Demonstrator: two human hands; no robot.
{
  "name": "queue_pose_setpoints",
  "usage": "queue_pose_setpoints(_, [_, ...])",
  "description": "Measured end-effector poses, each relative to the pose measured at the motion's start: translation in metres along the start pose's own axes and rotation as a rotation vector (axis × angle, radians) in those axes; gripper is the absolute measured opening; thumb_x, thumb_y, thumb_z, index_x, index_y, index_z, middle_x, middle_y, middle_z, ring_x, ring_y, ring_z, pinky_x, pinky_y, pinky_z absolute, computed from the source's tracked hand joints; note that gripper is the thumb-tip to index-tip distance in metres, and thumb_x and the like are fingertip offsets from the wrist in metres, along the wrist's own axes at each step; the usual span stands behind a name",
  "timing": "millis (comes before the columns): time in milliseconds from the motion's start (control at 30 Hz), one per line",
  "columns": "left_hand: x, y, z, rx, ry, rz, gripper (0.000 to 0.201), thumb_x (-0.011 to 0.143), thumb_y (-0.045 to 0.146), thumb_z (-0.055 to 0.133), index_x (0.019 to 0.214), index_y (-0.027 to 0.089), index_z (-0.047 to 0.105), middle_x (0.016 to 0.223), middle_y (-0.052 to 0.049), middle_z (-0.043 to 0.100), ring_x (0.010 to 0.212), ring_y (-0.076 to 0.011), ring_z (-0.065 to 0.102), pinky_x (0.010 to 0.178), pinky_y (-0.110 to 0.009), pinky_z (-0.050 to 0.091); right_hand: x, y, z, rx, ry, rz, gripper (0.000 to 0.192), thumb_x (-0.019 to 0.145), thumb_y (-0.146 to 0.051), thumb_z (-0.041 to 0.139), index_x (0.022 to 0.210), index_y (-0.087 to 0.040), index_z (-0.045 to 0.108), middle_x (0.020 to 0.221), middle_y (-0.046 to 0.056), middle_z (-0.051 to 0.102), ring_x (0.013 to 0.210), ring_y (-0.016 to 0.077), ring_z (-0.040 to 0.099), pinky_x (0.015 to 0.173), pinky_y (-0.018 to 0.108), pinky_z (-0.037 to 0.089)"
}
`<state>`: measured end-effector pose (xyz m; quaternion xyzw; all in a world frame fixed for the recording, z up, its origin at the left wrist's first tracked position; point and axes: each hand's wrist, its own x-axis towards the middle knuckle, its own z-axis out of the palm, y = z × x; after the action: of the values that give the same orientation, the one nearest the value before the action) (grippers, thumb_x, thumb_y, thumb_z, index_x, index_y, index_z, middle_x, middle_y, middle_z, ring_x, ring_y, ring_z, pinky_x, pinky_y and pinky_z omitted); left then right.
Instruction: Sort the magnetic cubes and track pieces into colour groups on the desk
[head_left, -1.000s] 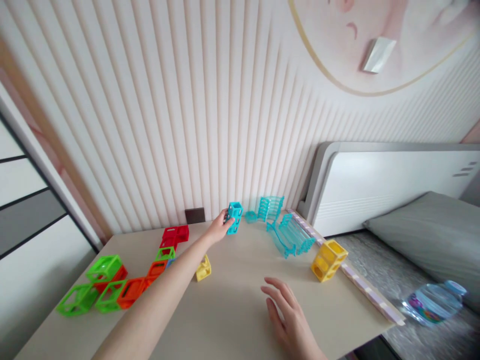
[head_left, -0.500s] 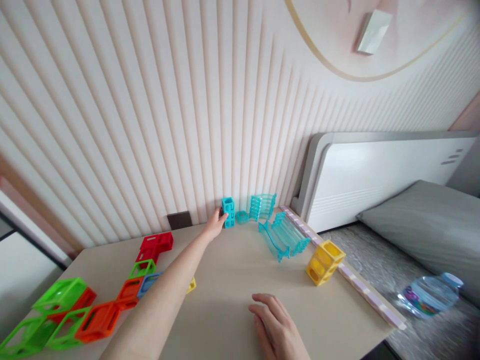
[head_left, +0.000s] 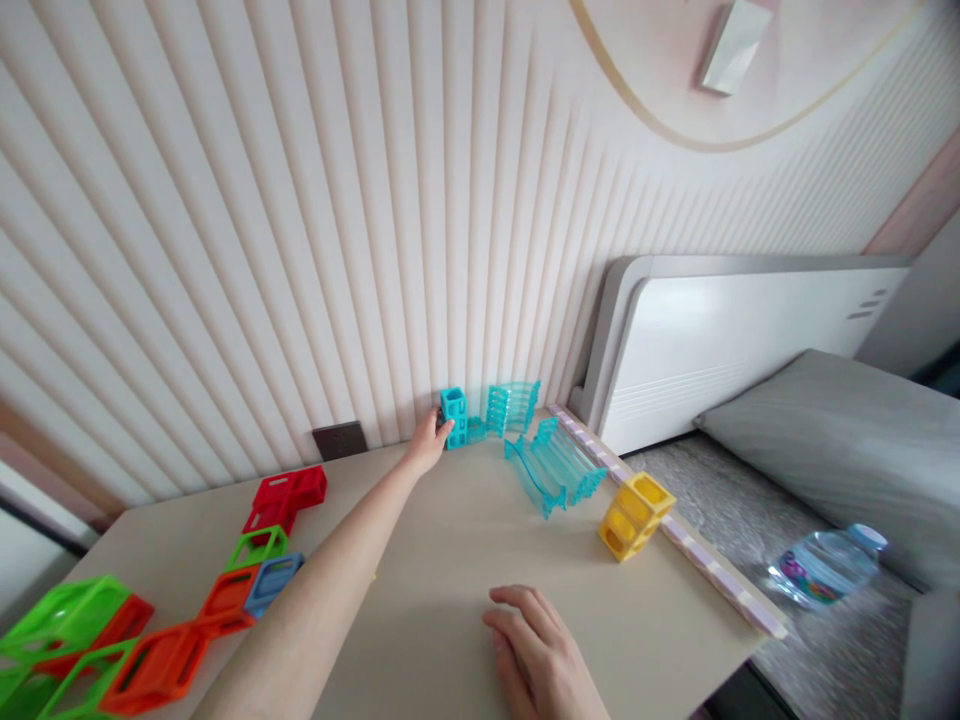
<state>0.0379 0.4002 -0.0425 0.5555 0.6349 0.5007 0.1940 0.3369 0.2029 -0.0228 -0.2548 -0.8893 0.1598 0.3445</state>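
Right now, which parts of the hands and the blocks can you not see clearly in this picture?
- Left hand: its fingertips lie behind the blue block, so the grip is unclear.
- Right hand: the wrist is cut off by the bottom edge.
- Green blocks: cut off by the left edge.
- Yellow piece: hidden under the left forearm.
- Bottle label: too small to read.

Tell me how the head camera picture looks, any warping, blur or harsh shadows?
Head view: wide-angle warping fans the wall slats outward and stretches the left arm. Light is soft and even, with only faint shadows on the table. The left hand at the teal block is fairly sharp; the green blocks smear at the edge.
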Motion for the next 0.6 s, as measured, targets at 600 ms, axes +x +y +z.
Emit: queue_pose_setpoints(600, [-0.025, 0.033, -0.02, 0.224, 0.048, 0.092, 0.042, 0.086, 0.034, 0.062, 0.123, 0.013, 0.057, 0.121, -0.021, 0.064, 0.12, -0.0376, 0.059, 0.107, -0.054, 0.042, -0.015, 0.044, -0.047, -0.378, 0.866, 0.367, 0.056, 0.092, -0.037, 0.062, 0.142, -0.016, 0.048, 0.133, 0.022, 0.054, 0.123, 0.037, 0.054, 0.101, 0.058, 0.044])
